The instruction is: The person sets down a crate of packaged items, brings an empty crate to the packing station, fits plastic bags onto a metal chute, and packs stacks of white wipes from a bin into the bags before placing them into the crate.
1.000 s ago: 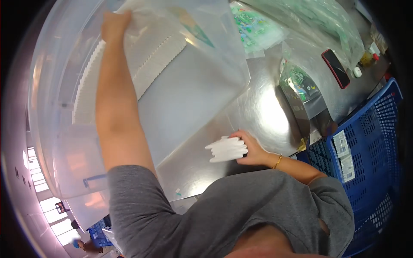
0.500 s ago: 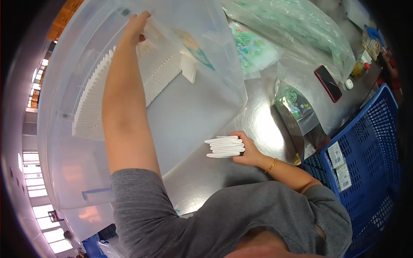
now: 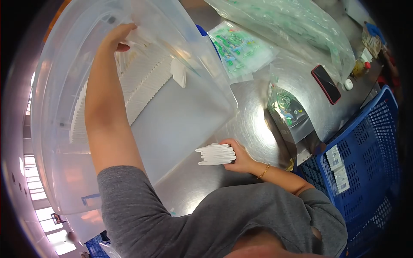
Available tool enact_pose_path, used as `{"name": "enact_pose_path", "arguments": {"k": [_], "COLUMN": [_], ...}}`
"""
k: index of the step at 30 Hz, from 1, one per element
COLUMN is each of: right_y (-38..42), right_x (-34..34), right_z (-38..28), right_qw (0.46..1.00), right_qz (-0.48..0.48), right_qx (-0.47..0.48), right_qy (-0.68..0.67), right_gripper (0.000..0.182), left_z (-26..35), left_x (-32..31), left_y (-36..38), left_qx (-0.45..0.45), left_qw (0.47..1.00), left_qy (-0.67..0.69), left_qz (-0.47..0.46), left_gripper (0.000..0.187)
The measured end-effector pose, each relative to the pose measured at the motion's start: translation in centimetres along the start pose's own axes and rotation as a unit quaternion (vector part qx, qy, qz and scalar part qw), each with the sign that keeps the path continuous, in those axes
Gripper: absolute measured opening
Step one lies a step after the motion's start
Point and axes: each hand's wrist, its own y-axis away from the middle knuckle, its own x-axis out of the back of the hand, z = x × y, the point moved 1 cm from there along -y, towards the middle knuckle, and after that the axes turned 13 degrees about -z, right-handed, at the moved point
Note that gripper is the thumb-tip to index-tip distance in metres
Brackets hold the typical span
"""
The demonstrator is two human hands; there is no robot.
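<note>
My right hand (image 3: 239, 158) is closed around a stack of folded white pads (image 3: 216, 154), held above the metal table with the folded edges facing left. My left arm reaches into a large translucent plastic bin (image 3: 172, 124). At the bin's far side, my left hand (image 3: 119, 38) has its thumb and fingers apart, over long rows of white folded pads (image 3: 148, 88). I see nothing held in it, though its fingertips are partly blurred against the plastic. A few loose pads (image 3: 178, 74) lean at the end of a row.
Printed plastic bags (image 3: 238, 49) lie beyond the bin, beside a big clear bag (image 3: 297, 34). To the right are an open-topped dark box (image 3: 282, 131) with a printed bag, a phone (image 3: 326, 84), a small white case (image 3: 348, 84) and a blue crate (image 3: 361, 159).
My left hand has shifted left and slightly down inside the bin, its thumb now further from the fingers. The right hand and its stack sit slightly left and lower in view.
</note>
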Motion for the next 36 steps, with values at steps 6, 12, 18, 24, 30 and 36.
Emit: {"name": "enact_pose_path", "arguments": {"k": [6,12,18,24,30,36], "right_y": [-0.3,0.1,-1.2,-2.4,1.0,1.6], "right_x": [0.1,0.4,1.3,3.3,2.7,0.9], "right_z": [0.0,-0.8,-3.8,-4.1,-1.6,-2.6], "right_qw": [1.000,0.993,0.887,0.820,0.937,0.984], "right_qz": [-0.016,-0.037,0.047,-0.009,-0.094,-0.174], "right_qx": [0.008,-0.055,-0.046,-0.044,-0.105,0.016], "right_qy": [0.007,-0.095,-0.456,-0.570,-0.320,-0.038], "right_gripper": [0.060,0.059,0.067,0.076,0.068,0.069], "left_z": [-1.9,-1.6,-5.9,-13.6,-17.8,-19.0], "left_x": [-1.9,-5.6,-10.4,-21.5,-35.0,-34.9], "left_y": [-2.4,0.8,5.2,13.5,23.2,26.6], "left_qx": [-0.010,-0.053,-0.254,-0.399,-0.329,-0.269], "left_qw": [0.984,0.933,0.847,0.784,0.807,0.779], "left_qy": [-0.098,-0.144,0.013,0.260,0.438,0.563], "left_qz": [0.148,0.325,0.467,0.398,0.223,0.063], "left_gripper": [0.047,0.044,0.040,0.051,0.061,0.070]}}
